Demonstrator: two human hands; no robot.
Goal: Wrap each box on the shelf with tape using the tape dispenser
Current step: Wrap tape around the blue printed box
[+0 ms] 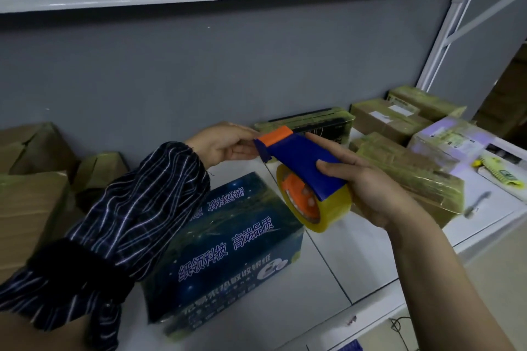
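Over the white shelf (342,259), the right hand (368,188) grips the blue-and-orange plastic tape dispenser (299,159), its mouth pointing left to the left hand (225,145), which touches it, pinch not clear, with the dark blue printed cardboard box (228,251) just below.

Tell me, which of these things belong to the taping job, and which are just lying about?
In the job: tape dispenser, gripped by the right hand, left hand at its orange tip; blue box; brown boxes on the shelf.
Lying about: yellow-green item; small grey item, too blurred to name.
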